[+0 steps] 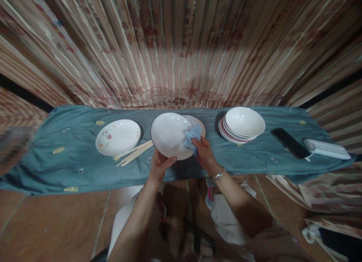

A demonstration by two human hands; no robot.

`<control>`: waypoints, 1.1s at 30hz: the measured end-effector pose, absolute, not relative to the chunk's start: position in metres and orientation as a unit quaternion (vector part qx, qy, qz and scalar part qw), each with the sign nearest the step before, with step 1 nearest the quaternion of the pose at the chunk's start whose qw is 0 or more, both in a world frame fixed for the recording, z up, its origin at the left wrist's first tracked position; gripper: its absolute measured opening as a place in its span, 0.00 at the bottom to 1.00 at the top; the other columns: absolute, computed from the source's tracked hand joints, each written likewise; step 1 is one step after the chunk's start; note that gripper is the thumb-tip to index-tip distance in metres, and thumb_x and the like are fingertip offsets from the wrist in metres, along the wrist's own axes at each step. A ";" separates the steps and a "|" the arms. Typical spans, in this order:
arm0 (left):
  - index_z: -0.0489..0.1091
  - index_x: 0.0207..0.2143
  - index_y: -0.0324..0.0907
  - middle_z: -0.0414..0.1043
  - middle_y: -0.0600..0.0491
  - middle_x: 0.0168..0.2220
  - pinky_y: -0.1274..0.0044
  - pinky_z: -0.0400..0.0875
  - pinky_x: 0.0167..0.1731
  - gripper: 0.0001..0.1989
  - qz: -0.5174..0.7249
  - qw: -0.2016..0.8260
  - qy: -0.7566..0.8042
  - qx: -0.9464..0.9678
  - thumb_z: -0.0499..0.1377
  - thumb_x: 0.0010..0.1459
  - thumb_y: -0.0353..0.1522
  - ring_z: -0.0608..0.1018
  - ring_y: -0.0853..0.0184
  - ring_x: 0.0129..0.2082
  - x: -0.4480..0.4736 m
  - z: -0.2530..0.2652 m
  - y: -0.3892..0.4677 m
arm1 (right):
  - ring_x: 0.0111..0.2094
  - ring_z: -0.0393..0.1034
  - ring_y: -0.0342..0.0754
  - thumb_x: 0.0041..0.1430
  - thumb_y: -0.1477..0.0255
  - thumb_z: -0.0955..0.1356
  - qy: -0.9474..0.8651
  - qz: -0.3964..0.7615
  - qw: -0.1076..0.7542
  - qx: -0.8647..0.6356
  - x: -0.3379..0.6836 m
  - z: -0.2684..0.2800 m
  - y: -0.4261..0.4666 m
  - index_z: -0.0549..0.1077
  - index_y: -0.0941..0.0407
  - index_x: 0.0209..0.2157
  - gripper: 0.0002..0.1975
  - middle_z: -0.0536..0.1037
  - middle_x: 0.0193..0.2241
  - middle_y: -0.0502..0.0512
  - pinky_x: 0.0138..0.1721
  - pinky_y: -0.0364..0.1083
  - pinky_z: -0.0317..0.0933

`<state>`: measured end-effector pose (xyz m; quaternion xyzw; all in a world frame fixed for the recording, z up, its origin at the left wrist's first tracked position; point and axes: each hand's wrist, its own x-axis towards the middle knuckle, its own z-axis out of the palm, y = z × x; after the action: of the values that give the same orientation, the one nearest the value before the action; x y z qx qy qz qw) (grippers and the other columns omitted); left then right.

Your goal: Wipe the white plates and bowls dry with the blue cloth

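Observation:
A white plate with a thin dark rim is tilted up in front of me. My left hand grips its lower edge, thumb over the rim. Bunched in my right hand is a light blue cloth, pressed against the plate's right side. Behind the held plate, a second white plate shows only in part. Several wooden chopsticks lie on the cloth-covered table to the left, close to my left hand.
On the left of the green tablecloth sits a flower-patterned plate. A stack of white bowls stands to the right, then a black phone and a white device. A pleated curtain hangs behind the table.

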<state>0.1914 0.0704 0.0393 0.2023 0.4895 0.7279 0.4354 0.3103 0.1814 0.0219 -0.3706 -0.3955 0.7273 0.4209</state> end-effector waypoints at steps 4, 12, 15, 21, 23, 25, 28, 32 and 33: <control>0.71 0.47 0.42 0.78 0.47 0.46 0.66 0.71 0.51 0.35 0.729 0.437 0.494 0.184 0.74 0.31 0.34 0.78 0.56 0.47 0.189 0.037 0.069 | 0.33 0.74 0.46 0.47 0.66 0.72 -0.412 0.711 0.425 -0.380 0.309 0.021 0.180 0.76 0.53 0.36 0.12 0.81 0.33 0.49 0.41 0.48 0.69; 0.72 0.46 0.43 0.78 0.49 0.44 0.67 0.70 0.51 0.34 0.731 0.439 0.488 0.184 0.72 0.32 0.32 0.77 0.57 0.48 0.185 0.040 0.066 | 0.28 0.71 0.43 0.47 0.65 0.72 -0.432 0.696 0.428 -0.382 0.308 0.021 0.179 0.75 0.54 0.33 0.11 0.80 0.28 0.48 0.32 0.43 0.66; 0.72 0.45 0.43 0.78 0.49 0.44 0.67 0.70 0.51 0.32 0.733 0.440 0.489 0.173 0.71 0.31 0.31 0.78 0.57 0.46 0.184 0.042 0.064 | 0.29 0.72 0.44 0.47 0.65 0.72 -0.428 0.700 0.430 -0.378 0.308 0.021 0.179 0.75 0.54 0.34 0.11 0.80 0.30 0.49 0.33 0.44 0.67; 0.74 0.43 0.42 0.79 0.49 0.41 0.68 0.71 0.48 0.31 0.737 0.439 0.486 0.167 0.71 0.30 0.32 0.78 0.57 0.44 0.182 0.045 0.062 | 0.30 0.73 0.44 0.48 0.65 0.72 -0.438 0.699 0.425 -0.372 0.309 0.021 0.180 0.75 0.54 0.35 0.12 0.81 0.32 0.49 0.36 0.45 0.68; 0.74 0.43 0.42 0.79 0.49 0.42 0.68 0.71 0.48 0.31 0.736 0.438 0.488 0.168 0.71 0.31 0.32 0.78 0.56 0.45 0.181 0.045 0.062 | 0.29 0.72 0.44 0.47 0.65 0.72 -0.437 0.701 0.423 -0.371 0.310 0.022 0.180 0.75 0.54 0.35 0.12 0.80 0.31 0.49 0.35 0.44 0.68; 0.74 0.43 0.41 0.79 0.48 0.41 0.67 0.71 0.48 0.30 0.734 0.438 0.491 0.169 0.70 0.31 0.33 0.78 0.55 0.45 0.180 0.044 0.061 | 0.28 0.71 0.43 0.47 0.65 0.73 -0.434 0.703 0.422 -0.373 0.311 0.023 0.181 0.75 0.54 0.34 0.12 0.80 0.30 0.48 0.34 0.44 0.67; 0.75 0.42 0.41 0.80 0.48 0.41 0.67 0.71 0.48 0.30 0.735 0.441 0.486 0.173 0.70 0.31 0.34 0.78 0.53 0.45 0.178 0.044 0.061 | 0.27 0.70 0.42 0.47 0.66 0.73 -0.435 0.701 0.423 -0.375 0.311 0.023 0.181 0.75 0.54 0.33 0.11 0.80 0.29 0.48 0.33 0.43 0.66; 0.75 0.45 0.41 0.79 0.46 0.45 0.66 0.69 0.52 0.32 0.745 0.445 0.463 0.180 0.71 0.34 0.39 0.76 0.52 0.50 0.177 0.045 0.062 | 0.27 0.70 0.43 0.46 0.66 0.73 -0.419 0.717 0.415 -0.372 0.310 0.022 0.179 0.76 0.55 0.33 0.11 0.80 0.28 0.47 0.33 0.43 0.66; 0.74 0.47 0.41 0.78 0.45 0.47 0.66 0.68 0.53 0.33 0.749 0.445 0.457 0.181 0.71 0.35 0.41 0.76 0.52 0.51 0.178 0.044 0.063 | 0.27 0.71 0.43 0.46 0.66 0.73 -0.414 0.722 0.413 -0.370 0.310 0.022 0.179 0.76 0.55 0.32 0.11 0.80 0.28 0.47 0.33 0.43 0.66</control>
<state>0.1779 0.0630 0.0438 0.1813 0.4571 0.7485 0.4448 0.3098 0.1790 0.0219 -0.3700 -0.4142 0.7220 0.4127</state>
